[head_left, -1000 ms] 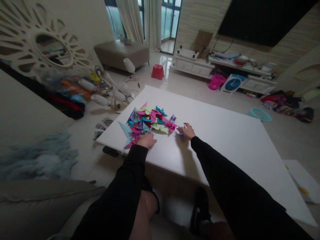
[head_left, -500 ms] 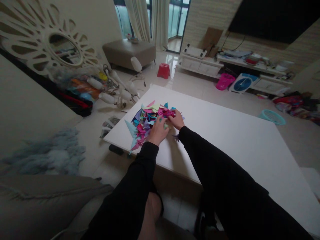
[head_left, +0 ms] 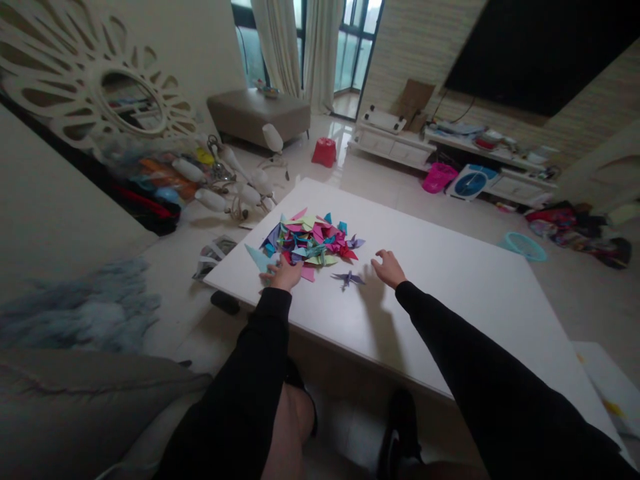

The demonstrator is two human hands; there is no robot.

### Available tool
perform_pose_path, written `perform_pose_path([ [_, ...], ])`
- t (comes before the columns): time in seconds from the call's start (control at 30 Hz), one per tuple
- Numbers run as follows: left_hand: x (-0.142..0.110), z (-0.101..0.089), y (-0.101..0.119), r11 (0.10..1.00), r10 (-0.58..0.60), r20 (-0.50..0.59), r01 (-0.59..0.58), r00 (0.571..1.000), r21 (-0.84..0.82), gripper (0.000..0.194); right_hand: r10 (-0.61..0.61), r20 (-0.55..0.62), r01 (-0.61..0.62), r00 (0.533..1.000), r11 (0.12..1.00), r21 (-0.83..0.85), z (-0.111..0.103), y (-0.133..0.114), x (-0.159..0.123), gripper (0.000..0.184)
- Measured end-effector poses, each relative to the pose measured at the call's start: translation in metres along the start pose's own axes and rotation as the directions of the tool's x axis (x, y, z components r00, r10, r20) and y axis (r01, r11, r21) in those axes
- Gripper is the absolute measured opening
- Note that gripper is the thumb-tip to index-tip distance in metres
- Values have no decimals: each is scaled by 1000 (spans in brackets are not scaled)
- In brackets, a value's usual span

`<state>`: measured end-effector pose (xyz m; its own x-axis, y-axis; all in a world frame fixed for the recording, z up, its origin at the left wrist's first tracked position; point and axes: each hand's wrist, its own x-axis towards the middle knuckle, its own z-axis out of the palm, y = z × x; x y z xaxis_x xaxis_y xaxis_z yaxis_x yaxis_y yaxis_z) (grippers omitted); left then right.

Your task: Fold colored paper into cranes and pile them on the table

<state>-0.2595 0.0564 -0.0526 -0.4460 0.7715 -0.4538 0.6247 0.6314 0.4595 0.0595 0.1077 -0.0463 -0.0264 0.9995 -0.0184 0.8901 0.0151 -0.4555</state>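
A heap of colourful folded paper cranes (head_left: 313, 235) lies on the white table (head_left: 450, 293), in pinks, blues, greens and purples. At the near left edge of that heap, my left hand (head_left: 284, 273) rests with its fingers spread over some pieces; what lies beneath the palm is hidden. A single purple paper crane (head_left: 349, 279) sits apart, just in front of the heap. To the right of it, my right hand (head_left: 389, 269) hovers over the tabletop, fingers apart and holding nothing.
Beyond the table stand a red stool (head_left: 324, 153), a pink basket (head_left: 439, 178) and a blue-and-white fan (head_left: 471, 182). Lamp arms with white shades (head_left: 247, 193) lie on the floor at the left. A light blue round basket (head_left: 525, 247) is past the right edge.
My hands have parted: the right has moved right, away from the heap, and the left has slid left to its near edge. The purple crane is now in full view.
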Motion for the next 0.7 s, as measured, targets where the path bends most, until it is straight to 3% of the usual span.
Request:
perform_pose_path([
  [0.17,-11,22,30,987,102,-49,-108,994,-118,83,-21,171,12,985,999,51,3,19,-42,28],
  [0.27,-16,23,43,960,146,-133,-173,980,-221,79,-28,237,4,971,995,103,16,10,-54,29],
  [0.37,-29,13,51,949,123,-233,-184,965,-258,74,-59,250,19,966,987,160,35,-11,-55,30],
  [0.43,-49,3,57,950,153,-320,-228,935,-213,75,-112,249,60,962,977,205,45,-28,-52,31],
  [0.53,-95,-5,72,908,329,-424,-407,844,-105,69,-200,227,136,953,954,268,43,-45,-42,27],
  [0.6,-128,0,81,830,483,-373,-550,792,-92,51,-218,159,176,963,955,240,31,-50,-26,25],
  [0.7,-164,21,87,699,708,-39,-708,705,-103,29,-179,13,178,984,981,81,7,-51,16,37],
])
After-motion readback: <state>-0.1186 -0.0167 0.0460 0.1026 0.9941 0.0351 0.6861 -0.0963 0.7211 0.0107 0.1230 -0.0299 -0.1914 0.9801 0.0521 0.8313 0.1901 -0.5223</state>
